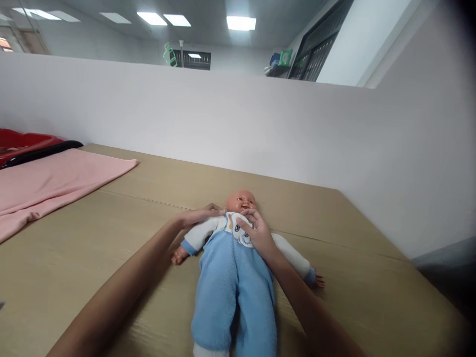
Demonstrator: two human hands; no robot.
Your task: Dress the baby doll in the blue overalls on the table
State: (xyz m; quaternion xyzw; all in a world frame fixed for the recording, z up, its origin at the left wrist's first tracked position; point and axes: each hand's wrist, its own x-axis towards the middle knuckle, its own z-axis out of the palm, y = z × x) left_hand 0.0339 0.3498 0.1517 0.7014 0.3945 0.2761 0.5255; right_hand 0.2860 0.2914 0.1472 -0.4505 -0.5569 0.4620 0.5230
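A baby doll [235, 277] in a blue fleece romper with white sleeves lies on its back on the tan table [111, 233], head toward the wall. My left hand [201, 216] rests on the doll's shoulder beside the neck, fingers closed on the white collar fabric. My right hand [256, 231] sits on the doll's chest, its fingers pinching the collar just under the chin.
A pink cloth [48, 186] is spread over the table's left side, with a red and black object [26, 146] behind it. A white partition wall [238, 134] runs along the table's far edge and right side.
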